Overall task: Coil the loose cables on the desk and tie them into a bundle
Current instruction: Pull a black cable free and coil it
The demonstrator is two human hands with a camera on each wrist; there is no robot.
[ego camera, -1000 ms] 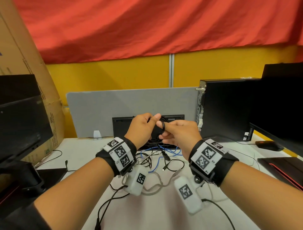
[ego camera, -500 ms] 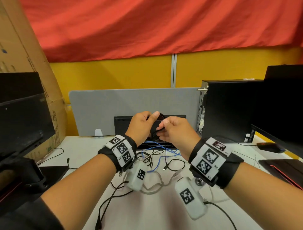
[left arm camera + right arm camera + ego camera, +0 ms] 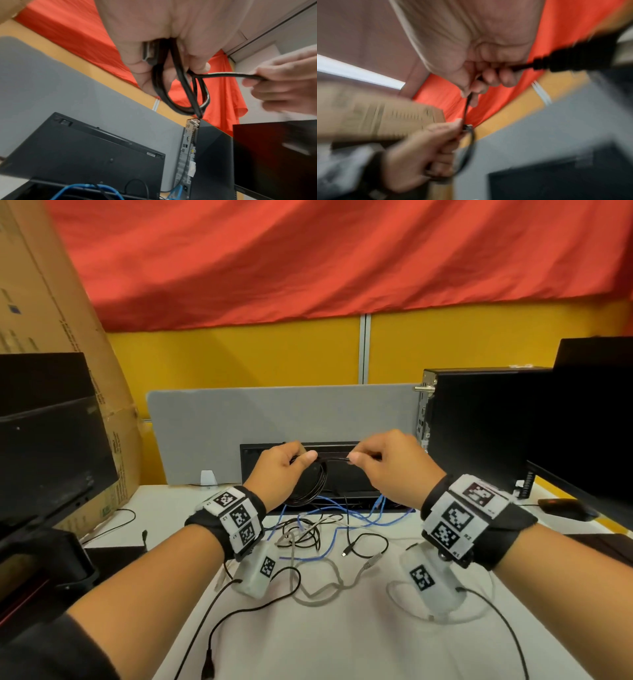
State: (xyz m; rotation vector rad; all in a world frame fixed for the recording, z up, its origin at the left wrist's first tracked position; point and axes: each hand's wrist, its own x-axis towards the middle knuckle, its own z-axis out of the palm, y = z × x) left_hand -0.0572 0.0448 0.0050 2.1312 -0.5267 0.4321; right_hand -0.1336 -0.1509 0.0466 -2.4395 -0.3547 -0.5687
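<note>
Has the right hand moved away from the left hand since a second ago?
Yes. The right hand has pulled rightward toward the black computer tower, stretching the black cable out from the coil in the left hand.

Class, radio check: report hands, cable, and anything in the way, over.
Left hand grips black cable coil. Right hand pinches its free end, stretched taut between hands. Blue cable and other loose cables lie tangled on the desk below, uncoiled.

Head looks down; wrist views look up, close
</note>
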